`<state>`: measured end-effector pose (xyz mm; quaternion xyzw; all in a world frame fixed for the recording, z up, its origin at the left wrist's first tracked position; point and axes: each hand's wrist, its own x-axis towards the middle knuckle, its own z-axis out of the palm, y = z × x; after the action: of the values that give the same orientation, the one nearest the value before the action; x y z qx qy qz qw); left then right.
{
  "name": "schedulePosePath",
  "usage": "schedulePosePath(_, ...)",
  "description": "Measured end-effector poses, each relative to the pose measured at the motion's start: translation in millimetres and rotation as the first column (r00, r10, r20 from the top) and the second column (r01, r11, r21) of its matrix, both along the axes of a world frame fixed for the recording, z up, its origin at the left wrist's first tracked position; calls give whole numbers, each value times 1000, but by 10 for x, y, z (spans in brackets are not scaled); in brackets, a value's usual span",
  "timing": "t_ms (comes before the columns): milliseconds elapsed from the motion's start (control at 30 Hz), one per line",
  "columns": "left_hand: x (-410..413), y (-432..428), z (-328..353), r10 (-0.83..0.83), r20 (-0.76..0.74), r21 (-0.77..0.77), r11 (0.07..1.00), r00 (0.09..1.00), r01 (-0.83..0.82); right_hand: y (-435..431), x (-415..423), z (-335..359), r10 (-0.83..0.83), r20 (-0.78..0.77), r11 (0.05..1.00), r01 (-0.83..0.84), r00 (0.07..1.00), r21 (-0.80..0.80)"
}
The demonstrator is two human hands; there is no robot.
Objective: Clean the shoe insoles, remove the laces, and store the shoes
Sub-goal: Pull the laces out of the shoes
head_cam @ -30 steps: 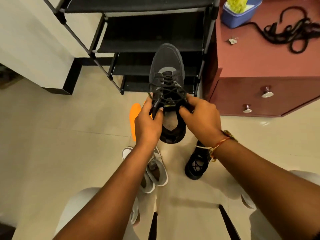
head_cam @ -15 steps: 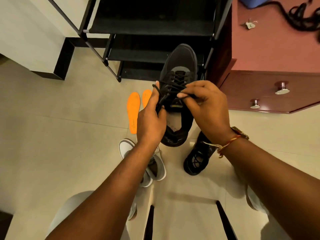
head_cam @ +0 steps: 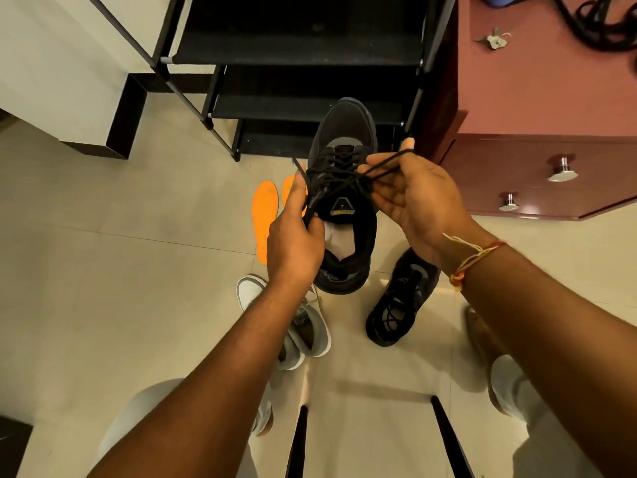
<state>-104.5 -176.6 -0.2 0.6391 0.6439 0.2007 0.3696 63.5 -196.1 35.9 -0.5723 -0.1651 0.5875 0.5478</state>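
A black shoe [head_cam: 344, 132] hangs in the air in front of me, toe pointing away. My left hand [head_cam: 293, 243] grips its left side near the collar and pinches one black lace end. My right hand [head_cam: 410, 198] has pulled a loop of the black lace [head_cam: 348, 175] out to the right, fingers curled round it. A grey insole shows inside the shoe. The matching black shoe [head_cam: 400, 305] lies on the floor below my right wrist. Two orange insoles [head_cam: 263, 219] lie on the tiles left of the held shoe.
A black shoe rack [head_cam: 300, 53] stands straight ahead. A maroon drawer cabinet [head_cam: 537, 105] is at the right, with black laces [head_cam: 606, 22] and a small key on top. A pair of white shoes [head_cam: 306, 326] lies under my left forearm. Black chair legs show at the bottom.
My right hand has drawn the lace outward to the right, loosening it from the top eyelets. The view has shifted slightly; the shoe stays held in the same place.
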Motion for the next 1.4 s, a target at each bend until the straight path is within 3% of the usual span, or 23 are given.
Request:
schedulePosePath(267, -35, 33, -59, 119, 86, -64, 991, 989, -113, 20, 36, -65, 82, 277, 996, -90, 957, 17)
schedulePosePath(400, -12, 15, -36, 122, 108, -41, 992, 987, -118, 27, -25, -221, 270, 433, 962, -263, 860, -77)
schedulePosePath(467, 4, -4, -18, 113, 92, -30, 993, 989, -110, 2, -36, -265, 341, 544, 936, -333, 766, -117)
schedulePosePath(567, 28, -36, -16, 86, 121, -28, 996, 989, -83, -51, -45, -286, 264, 705, 950, -303, 659, -72)
schedulePosePath(767, 52, -37, -44, 15, 243, 42, 999, 970, -26, -71, -47, -281, 84, 767, 989, -144, 636, 12)
schedulePosePath(900, 65, -4, -3, 97, 336, 81, 988, 937, -131, -61, -47, -287, 67, 785, 990, -137, 616, 23)
schedulePosePath(1067, 26, 73, -4, 199, 400, -31, 979, 895, -203, -59, -62, -314, 59, 800, 990, -137, 597, 30)
schedulePosePath(1267, 47, 105, 37, 320, 590, -161, 946, 741, -280, -60, -122, -398, 102, 852, 981, -192, 514, -1)
schedulePosePath(1400, -7, 172, 99, 425, 657, -237, 901, 623, -365, -63, -118, -395, 119, 819, 981, -191, 562, -11)
